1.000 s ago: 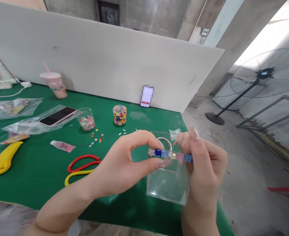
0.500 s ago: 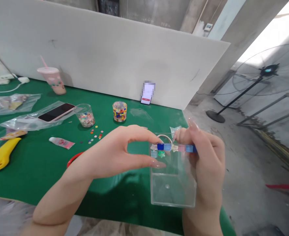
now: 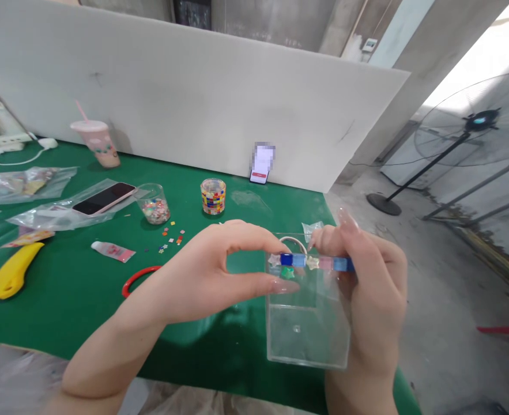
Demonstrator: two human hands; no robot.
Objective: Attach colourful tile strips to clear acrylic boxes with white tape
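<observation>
I hold a clear square plastic box (image 3: 308, 323) up in front of me, above the edge of the green table (image 3: 64, 300). A row of small tiles and stars (image 3: 312, 263), blue, pale and pink, runs along its top edge, with a green star just below. My left hand (image 3: 213, 274) pinches the box's left upper corner between thumb and forefinger. My right hand (image 3: 362, 288) wraps the right side, fingers closed over the tile row. A white ring (image 3: 292, 242) shows behind the box.
On the table lie a mosaic-covered cup (image 3: 213, 196), a clear cup of bits (image 3: 153, 203), loose tiles (image 3: 170, 236), a glue tube (image 3: 112, 251), red scissors handle (image 3: 139, 276), yellow cutter (image 3: 14, 278), phone on plastic bags (image 3: 102, 197), pink drink cup (image 3: 96, 141). A standing fan (image 3: 470, 132) is right.
The box has turned more upright and face-on to me, so a green star below the tile row now shows. Both hands keep their grip; my view shifted slightly.
</observation>
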